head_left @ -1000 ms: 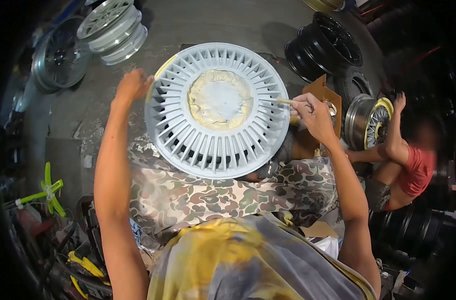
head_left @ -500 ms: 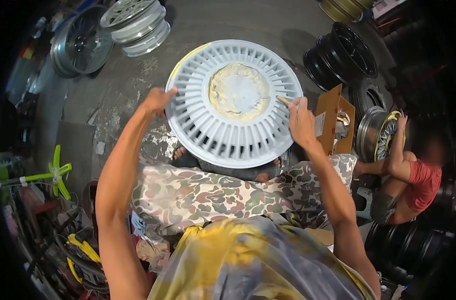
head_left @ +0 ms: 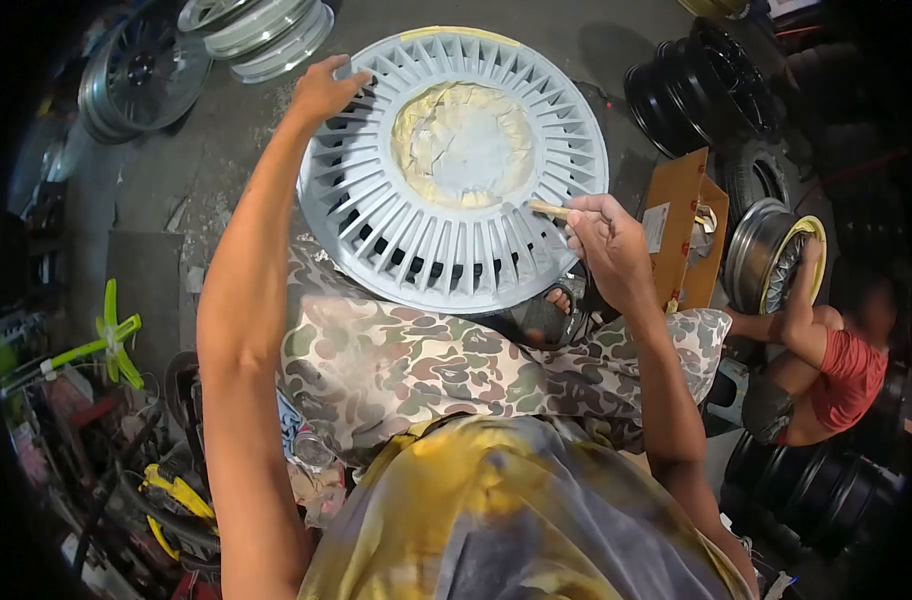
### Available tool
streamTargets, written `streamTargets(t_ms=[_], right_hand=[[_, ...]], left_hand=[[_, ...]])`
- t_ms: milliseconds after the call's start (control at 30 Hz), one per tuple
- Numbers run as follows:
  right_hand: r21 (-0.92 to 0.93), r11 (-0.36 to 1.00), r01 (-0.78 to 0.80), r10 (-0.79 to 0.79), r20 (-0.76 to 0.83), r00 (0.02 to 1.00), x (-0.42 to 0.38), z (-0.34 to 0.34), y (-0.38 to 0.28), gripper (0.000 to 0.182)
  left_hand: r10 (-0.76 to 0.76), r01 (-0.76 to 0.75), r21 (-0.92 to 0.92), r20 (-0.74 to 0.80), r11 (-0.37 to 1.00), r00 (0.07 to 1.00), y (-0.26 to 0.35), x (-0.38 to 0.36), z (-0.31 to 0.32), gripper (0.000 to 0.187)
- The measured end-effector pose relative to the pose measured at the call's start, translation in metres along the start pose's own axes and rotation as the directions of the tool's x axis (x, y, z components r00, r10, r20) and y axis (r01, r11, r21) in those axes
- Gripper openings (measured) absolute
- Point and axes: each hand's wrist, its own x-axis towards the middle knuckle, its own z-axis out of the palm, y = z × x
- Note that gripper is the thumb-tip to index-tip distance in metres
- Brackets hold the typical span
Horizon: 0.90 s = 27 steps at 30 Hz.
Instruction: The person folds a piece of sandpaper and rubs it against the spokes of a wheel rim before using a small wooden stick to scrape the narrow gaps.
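Note:
A large grey finned wheel (head_left: 396, 215) rests against my camouflage-trousered knees, its centre (head_left: 463, 140) covered with yellowish masking. My left hand (head_left: 323, 90) grips the wheel's upper left rim. My right hand (head_left: 601, 240) holds a thin wooden stick (head_left: 549, 210) whose tip touches the fins at the wheel's right side. A strip of yellow tape (head_left: 461, 33) runs along the top of the rim.
Silver rims (head_left: 256, 25) and a dark alloy wheel (head_left: 141, 75) lie on the concrete at upper left. Black rims (head_left: 701, 85) stand at upper right beside an open cardboard box (head_left: 676, 235). A person in a red top (head_left: 836, 370) crouches at right, touching a chrome rim (head_left: 771, 255). Tools clutter the left.
The wheel has shifted up and left in view and turned, its yellow tape now at the top. My left hand rode up along the rim; my right hand dropped to the lower right fins.

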Motion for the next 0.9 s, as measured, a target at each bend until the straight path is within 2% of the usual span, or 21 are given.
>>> streamTargets(t_ms=[33,100,133,167,200,267,300,367,400,467,567,600,667,833,900], right_hand=[[0.003,1.0,-0.002,0.002,0.005,1.0,0.0,0.001,-0.002,0.025],[0.009,1.0,0.029,-0.029,0.04,0.999,0.001,0.006,-0.01,0.027],[0.012,0.999,0.029,-0.03,0.04,0.999,0.003,0.008,-0.013,0.027],[0.05,0.996,0.074,-0.075,0.026,0.997,0.006,0.009,-0.016,0.025],[0.087,0.989,0.118,-0.119,0.008,0.993,0.007,0.011,-0.019,0.023],[0.133,0.979,0.153,-0.15,-0.027,0.988,0.008,0.011,-0.032,0.023],[0.173,0.967,0.189,-0.182,-0.057,0.982,0.008,0.009,-0.04,0.022],[0.165,0.964,0.209,-0.198,-0.077,0.977,0.006,0.005,-0.047,0.023],[0.214,0.952,0.218,-0.202,-0.095,0.975,0.006,0.002,-0.047,0.024],[0.284,0.939,0.195,-0.17,-0.112,0.979,0.003,-0.002,-0.05,0.026],[0.303,0.935,0.185,-0.143,-0.155,0.978,-0.004,-0.002,-0.059,0.022],[0.302,0.935,0.188,-0.147,-0.153,0.977,-0.005,-0.005,-0.059,0.022],[0.176,0.96,0.217,-0.184,-0.19,0.965,-0.006,-0.013,-0.059,0.018],[0.205,0.951,0.231,-0.199,-0.163,0.966,-0.009,-0.011,-0.059,0.015],[0.198,0.954,0.225,-0.2,-0.135,0.97,-0.01,-0.013,-0.064,0.016]], left_hand=[[-0.005,0.005,0.004,0.001,1.0,1.0,0.007,-0.003,0.002,0.075],[0.154,-0.103,0.296,-0.154,0.95,0.976,0.026,-0.007,0.008,0.075],[0.264,-0.193,0.329,-0.189,0.924,0.946,0.052,-0.019,0.004,0.072],[0.259,-0.261,0.078,0.033,0.962,0.965,0.081,-0.032,-0.008,0.067],[0.297,-0.255,-0.185,0.25,0.949,0.922,0.107,-0.047,-0.017,0.063],[0.465,-0.151,-0.544,0.503,0.825,0.729,0.149,-0.1,-0.012,0.048],[0.466,-0.151,-0.544,0.506,0.825,0.726,0.159,-0.114,-0.009,0.048],[0.563,-0.346,-0.456,0.529,0.82,0.635,0.173,-0.133,-0.004,0.035],[0.564,-0.347,-0.458,0.527,0.819,0.636,0.179,-0.135,-0.002,0.035],[0.582,-0.255,-0.598,0.453,0.76,0.675,0.186,-0.139,-0.001,0.026],[0.663,-0.331,-0.652,0.361,0.682,0.655,0.191,-0.144,0.008,0.023],[0.668,-0.343,-0.645,0.362,0.683,0.65,0.194,-0.146,0.007,0.022],[0.669,-0.326,-0.664,0.358,0.673,0.651,0.198,-0.15,0.008,0.021],[0.671,-0.337,-0.674,0.319,0.657,0.669,0.195,-0.16,0.006,0.019],[0.649,-0.236,-0.707,0.395,0.667,0.65,0.19,-0.158,0.006,0.019]])
